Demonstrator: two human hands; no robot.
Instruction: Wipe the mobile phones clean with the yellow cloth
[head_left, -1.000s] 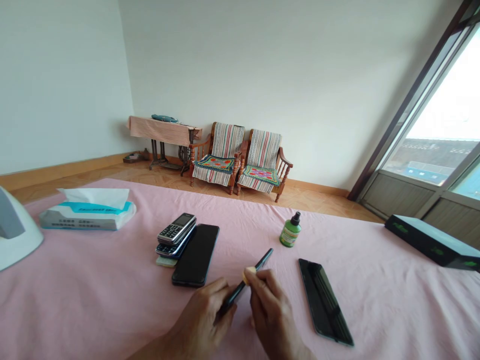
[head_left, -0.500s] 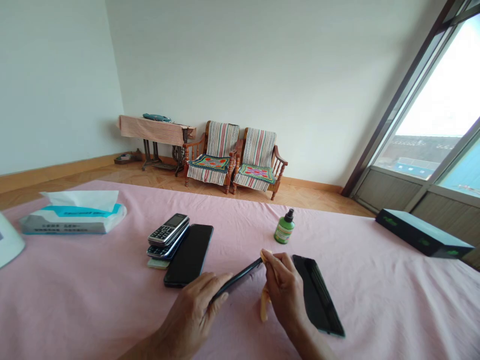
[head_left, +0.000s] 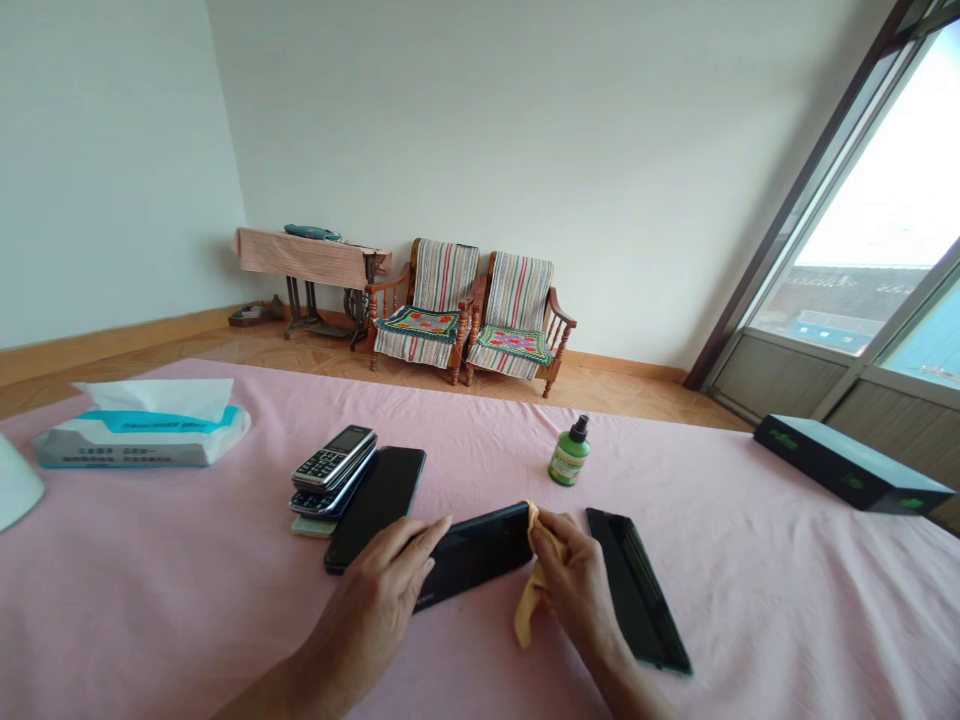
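A dark smartphone [head_left: 480, 555] is held tilted above the pink cloth, its broad face turned toward me. My left hand [head_left: 375, 600] grips its left end, fingers over the top edge. At the other end, my right hand [head_left: 574, 570] pinches a yellow cloth [head_left: 531, 605] against the phone's right edge; part of the cloth hangs below the fingers. Just right of that hand lies another black smartphone [head_left: 637, 590]. Beyond my left hand, a black smartphone [head_left: 382, 500] lies flat, and a stack of keypad phones [head_left: 335, 460] rests against its left side.
The pink tablecloth [head_left: 262, 600] covers the surface. A green spray bottle [head_left: 569, 455] stands beyond my right hand. A tissue pack [head_left: 142, 440] lies at left beside a white rounded object [head_left: 15, 485], and a black box [head_left: 847, 465] at far right. Two chairs [head_left: 480, 310] stand by the wall.
The phone in my hands has turned from nearly edge-on to showing its broad dark face. My right hand with the yellow cloth stays at its right end.
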